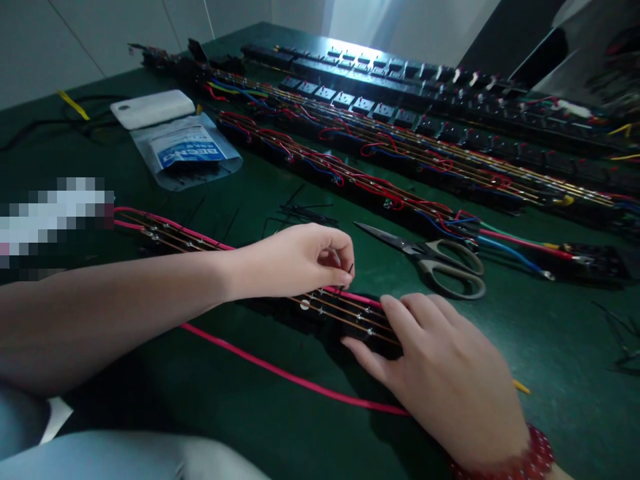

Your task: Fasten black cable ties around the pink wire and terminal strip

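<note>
the left hand (315,260) pinches a thin black tie (351,269), mostly hidden by its fingers, at the wired black strip (333,319) on the desk (300,440). the right hand (445,380) grips the strip, hiding its right end. a pink wire (300,383) disappears behind that hand.

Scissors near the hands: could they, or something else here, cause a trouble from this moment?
The scissors point towards the left grip, so a careless reach might cause a prick.
The thin black strand at the left fingertips is small and could slip away.
The loose pink wire crosses the table towards the right grip and might snag on that wrist.
</note>
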`<state>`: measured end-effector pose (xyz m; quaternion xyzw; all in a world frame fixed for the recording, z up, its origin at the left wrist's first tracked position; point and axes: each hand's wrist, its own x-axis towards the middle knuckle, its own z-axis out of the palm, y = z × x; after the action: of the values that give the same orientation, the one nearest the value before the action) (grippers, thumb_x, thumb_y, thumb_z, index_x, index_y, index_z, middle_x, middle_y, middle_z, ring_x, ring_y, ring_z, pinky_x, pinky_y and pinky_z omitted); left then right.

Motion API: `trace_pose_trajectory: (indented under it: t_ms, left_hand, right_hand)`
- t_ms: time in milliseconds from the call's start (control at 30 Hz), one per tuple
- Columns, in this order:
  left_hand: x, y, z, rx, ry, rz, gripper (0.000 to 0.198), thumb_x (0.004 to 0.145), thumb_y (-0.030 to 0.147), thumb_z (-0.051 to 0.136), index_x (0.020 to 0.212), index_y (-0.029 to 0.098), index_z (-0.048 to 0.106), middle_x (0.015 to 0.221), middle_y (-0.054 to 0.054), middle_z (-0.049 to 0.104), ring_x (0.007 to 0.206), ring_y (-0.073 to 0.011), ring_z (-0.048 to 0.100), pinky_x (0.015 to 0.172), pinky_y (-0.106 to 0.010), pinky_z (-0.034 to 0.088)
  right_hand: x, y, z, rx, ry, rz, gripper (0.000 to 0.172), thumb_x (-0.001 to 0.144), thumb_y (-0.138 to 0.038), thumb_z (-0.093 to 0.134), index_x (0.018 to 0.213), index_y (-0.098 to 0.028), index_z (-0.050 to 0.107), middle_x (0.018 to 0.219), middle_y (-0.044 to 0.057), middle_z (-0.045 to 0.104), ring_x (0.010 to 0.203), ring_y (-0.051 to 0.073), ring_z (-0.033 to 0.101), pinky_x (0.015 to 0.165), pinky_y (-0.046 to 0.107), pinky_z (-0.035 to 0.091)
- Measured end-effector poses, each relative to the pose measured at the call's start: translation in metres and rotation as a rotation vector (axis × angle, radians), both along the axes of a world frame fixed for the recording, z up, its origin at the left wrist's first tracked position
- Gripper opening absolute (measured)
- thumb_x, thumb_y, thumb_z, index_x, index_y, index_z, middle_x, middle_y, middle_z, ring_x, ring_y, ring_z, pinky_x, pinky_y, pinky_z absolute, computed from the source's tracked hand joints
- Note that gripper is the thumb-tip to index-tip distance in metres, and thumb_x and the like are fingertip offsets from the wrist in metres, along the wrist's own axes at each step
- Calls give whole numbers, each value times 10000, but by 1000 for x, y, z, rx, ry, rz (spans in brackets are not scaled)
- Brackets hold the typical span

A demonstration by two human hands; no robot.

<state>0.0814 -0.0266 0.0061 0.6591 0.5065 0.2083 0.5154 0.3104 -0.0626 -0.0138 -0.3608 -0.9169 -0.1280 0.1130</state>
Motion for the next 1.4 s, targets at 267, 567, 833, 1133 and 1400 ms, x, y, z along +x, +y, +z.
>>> trace_pose_trajectory:
  t_ms: [267,567,833,1133,1400]
  left_hand:
    - [0,-3,2,-15,9,16,61,952,256,532,912,218,559,745,69,720,748,-111,686,714,-212,516]
    - [0,1,0,-31,60,-20,174,888,347,630,979,199,637,806,33,741,606,-94,614,526,-186,432]
    - [-1,4,3,-82,12,-58,89,853,245,631,871,167,671,763,29,673,693,-103,613,592,-201,457]
    - [-2,2,1,17,60,-67,80,913,223,599,850,174,602,804,35,685,763,-102,638,685,-215,477]
    - [1,-1,5,89,101,-88,114,928,288,595,909,198,663,830,47,687,761,-90,630,688,-203,483]
  right_hand:
    - [4,1,-2,6,69,45,503,953,-585,529,999,-108,679,809,82,570,742,194,509,652,320,392]
    - [4,1,0,22,12,8,493,929,-613,551,965,-143,695,907,120,652,842,239,555,721,360,393]
    - [5,1,-3,5,6,85,446,973,-522,537,1139,-127,662,893,96,679,769,200,567,664,322,393]
    - [4,-1,1,6,13,108,425,997,-481,500,1145,-127,684,918,110,663,794,198,544,694,323,428]
    - [5,2,-2,7,29,105,426,992,-492,513,1129,-137,704,862,89,682,761,190,578,672,321,413]
